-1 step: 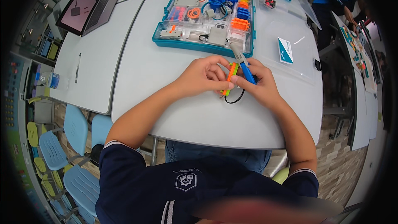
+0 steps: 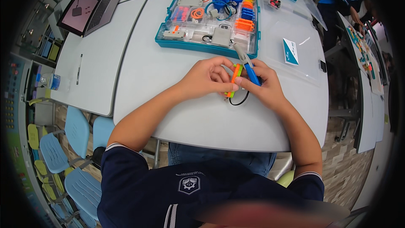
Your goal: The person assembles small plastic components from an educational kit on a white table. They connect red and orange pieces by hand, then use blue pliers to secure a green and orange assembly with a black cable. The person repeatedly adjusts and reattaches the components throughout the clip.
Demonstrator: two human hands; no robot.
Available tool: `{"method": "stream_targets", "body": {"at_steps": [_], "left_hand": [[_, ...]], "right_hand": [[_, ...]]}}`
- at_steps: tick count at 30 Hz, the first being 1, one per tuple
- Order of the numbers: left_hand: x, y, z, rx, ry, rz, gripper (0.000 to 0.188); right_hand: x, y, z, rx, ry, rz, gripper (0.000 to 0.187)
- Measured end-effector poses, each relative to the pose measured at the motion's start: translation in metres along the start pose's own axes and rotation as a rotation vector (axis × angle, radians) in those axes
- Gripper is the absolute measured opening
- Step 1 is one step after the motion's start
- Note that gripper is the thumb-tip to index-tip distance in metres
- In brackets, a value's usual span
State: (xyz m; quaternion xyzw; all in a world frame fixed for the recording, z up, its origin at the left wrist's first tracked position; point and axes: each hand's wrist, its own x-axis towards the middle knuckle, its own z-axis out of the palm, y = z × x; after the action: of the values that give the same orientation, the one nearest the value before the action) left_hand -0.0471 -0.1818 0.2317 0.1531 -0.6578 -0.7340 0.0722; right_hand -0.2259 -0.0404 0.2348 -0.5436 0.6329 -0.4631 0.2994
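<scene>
Just short of the parts case, my two hands meet over the white table. My left hand (image 2: 204, 77) is closed, thumb and fingers pinching a small orange and green plastic building-piece assembly (image 2: 235, 75) held at a slant. In my right hand (image 2: 270, 85) is a hand tool (image 2: 252, 74) with a blue handle and a grey head, pointing away from me. The right thumb also presses on the assembly's side. A thin black cable (image 2: 241, 102) loops below the assembly; where its ends attach is hidden.
Beyond my hands stands a teal-edged case (image 2: 198, 47) of sorted plastic parts. A clear lid (image 2: 291, 33) with a teal and white card (image 2: 290, 51) lies at right. The laptop (image 2: 90, 10) is far left, near a pen (image 2: 79, 69). Another person (image 2: 344, 2) works at a right-hand table.
</scene>
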Motion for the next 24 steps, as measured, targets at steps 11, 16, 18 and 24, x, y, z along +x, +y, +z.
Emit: {"method": "stream_targets", "body": {"at_steps": [11, 16, 18, 24], "left_hand": [[0.0074, -0.0052, -0.0045, 0.044, -0.011, 0.028, 0.040], [0.0078, -0.0033, -0.0065, 0.073, -0.039, 0.009, 0.039], [0.0078, -0.0027, -0.0067, 0.086, -0.042, -0.001, 0.039], [0.0080, -0.0032, -0.0065, 0.075, -0.036, -0.008, 0.039]], "right_hand": [[0.0065, 0.0079, 0.0001, -0.028, 0.011, -0.017, 0.033], [0.0078, 0.0103, -0.0021, -0.039, -0.012, 0.010, 0.035], [0.0077, 0.0100, -0.0027, -0.023, -0.021, 0.019, 0.035], [0.0081, 0.0084, -0.0046, -0.019, -0.043, 0.042, 0.034]]}}
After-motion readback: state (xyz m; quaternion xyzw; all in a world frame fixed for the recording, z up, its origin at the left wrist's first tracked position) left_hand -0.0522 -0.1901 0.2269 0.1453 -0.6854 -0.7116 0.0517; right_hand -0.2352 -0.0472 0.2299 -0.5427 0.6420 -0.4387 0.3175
